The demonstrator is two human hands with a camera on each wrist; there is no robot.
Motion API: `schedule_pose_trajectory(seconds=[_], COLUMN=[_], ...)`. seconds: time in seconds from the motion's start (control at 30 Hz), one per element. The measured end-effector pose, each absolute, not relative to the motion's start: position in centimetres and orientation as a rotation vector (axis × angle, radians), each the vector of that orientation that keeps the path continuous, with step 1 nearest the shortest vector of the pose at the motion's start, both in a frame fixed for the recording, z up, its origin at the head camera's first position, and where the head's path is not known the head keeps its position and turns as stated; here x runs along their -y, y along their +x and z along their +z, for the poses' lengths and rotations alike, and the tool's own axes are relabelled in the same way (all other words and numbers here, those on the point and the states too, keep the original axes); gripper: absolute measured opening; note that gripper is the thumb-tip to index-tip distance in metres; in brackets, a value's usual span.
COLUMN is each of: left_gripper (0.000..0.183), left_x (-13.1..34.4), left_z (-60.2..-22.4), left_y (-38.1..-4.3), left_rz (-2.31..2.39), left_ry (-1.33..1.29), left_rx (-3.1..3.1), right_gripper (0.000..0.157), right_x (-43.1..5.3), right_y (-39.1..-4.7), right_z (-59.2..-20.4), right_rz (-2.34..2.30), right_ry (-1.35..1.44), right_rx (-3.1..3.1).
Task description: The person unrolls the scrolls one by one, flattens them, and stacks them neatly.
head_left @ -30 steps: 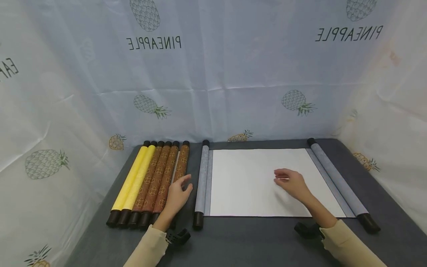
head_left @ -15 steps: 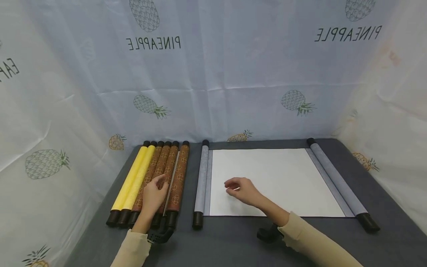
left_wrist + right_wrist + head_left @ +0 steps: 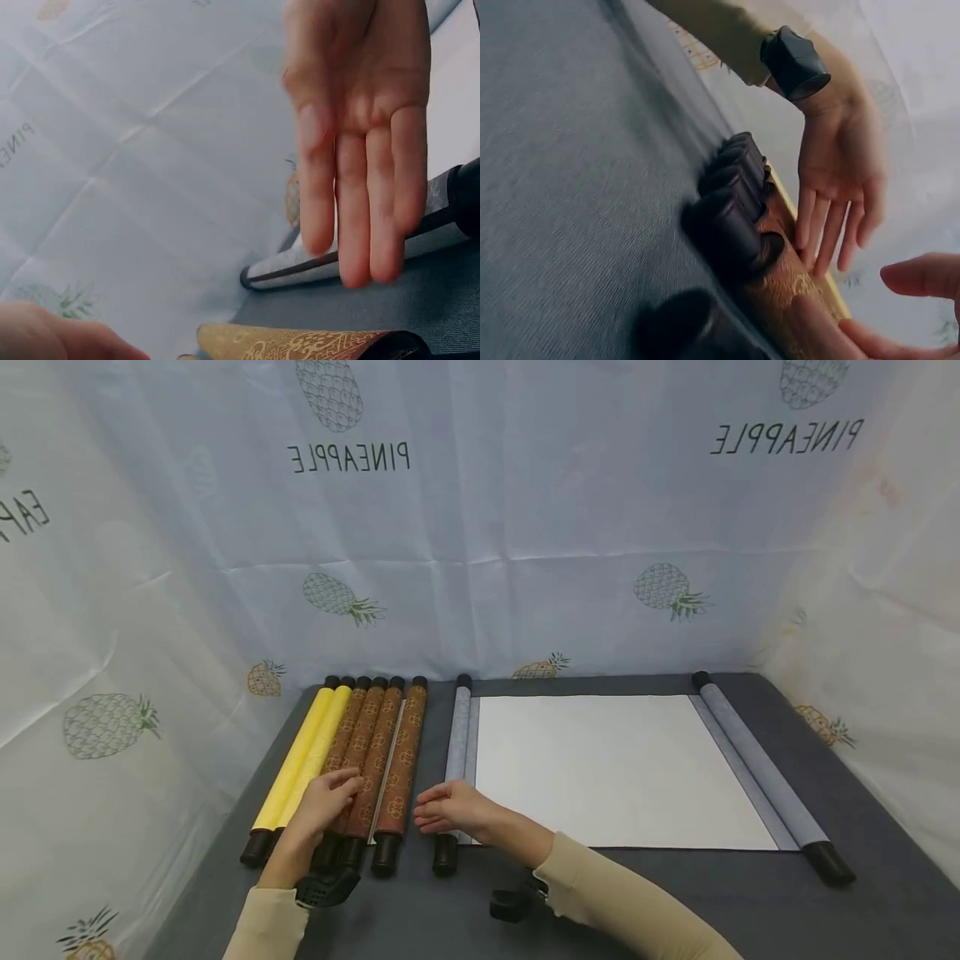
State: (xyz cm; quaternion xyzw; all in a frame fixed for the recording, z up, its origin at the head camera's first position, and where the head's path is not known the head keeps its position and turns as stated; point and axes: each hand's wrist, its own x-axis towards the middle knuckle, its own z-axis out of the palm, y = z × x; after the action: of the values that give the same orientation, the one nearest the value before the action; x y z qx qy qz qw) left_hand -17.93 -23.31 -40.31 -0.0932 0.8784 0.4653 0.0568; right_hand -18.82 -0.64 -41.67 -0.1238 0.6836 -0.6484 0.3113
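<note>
My left hand (image 3: 324, 806) hovers over the near part of the brown patterned scrolls (image 3: 375, 760), its fingers relaxed and slightly bent, holding nothing. In the right wrist view, that left hand (image 3: 844, 172) shows long straight fingers above the brown scrolls (image 3: 799, 281). My right hand (image 3: 459, 810) is over the near end of the left roller (image 3: 455, 743) of an unrolled grey scroll, partly covering it. Seen from the left wrist, the right hand (image 3: 364, 150) has straight fingers pointing down and nothing in them. The unrolled scroll's white sheet (image 3: 600, 768) lies flat.
Two yellow scrolls (image 3: 303, 752) lie left of the brown ones, all side by side with dark end caps. The grey right roller (image 3: 765, 768) lies at the far right. A pineapple-printed curtain (image 3: 480, 527) surrounds the dark table (image 3: 600, 893).
Both hands have moved left. My left hand has crossed the brown scrolls and come nearer; my right hand has travelled from over the white sheet to the grey left roller. The scrolls stay put.
</note>
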Motion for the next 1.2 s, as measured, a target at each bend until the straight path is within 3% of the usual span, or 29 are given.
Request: schedule_pose_trajectory(seconds=[0.43, 0.73, 1.07, 1.2], left_gripper=[0.054, 0.056, 0.057, 0.058], left_x=[21.8, 21.6, 22.3, 22.9], left_z=[-40.7, -40.8, -40.3, -40.4], left_y=[-18.0, -18.2, -19.3, -19.3], left_rz=[1.366, 1.518, 1.511, 1.587], left_ry=[-0.127, -0.151, -0.139, -0.129], left_rx=[-2.595, -2.454, -2.368, -2.276], right_gripper=[0.056, 0.059, 0.081, 0.069], right_x=[4.8, 5.6, 5.6, 5.3], right_y=[-19.2, -19.3, -19.2, -19.5], right_z=[-42.7, -42.6, -40.7, -39.9], right_rz=[-1.879, -1.880, -1.913, -1.901], right_ry=[0.099, 0.151, 0.157, 0.175], right_rx=[-1.643, -1.656, -1.598, -1.655])
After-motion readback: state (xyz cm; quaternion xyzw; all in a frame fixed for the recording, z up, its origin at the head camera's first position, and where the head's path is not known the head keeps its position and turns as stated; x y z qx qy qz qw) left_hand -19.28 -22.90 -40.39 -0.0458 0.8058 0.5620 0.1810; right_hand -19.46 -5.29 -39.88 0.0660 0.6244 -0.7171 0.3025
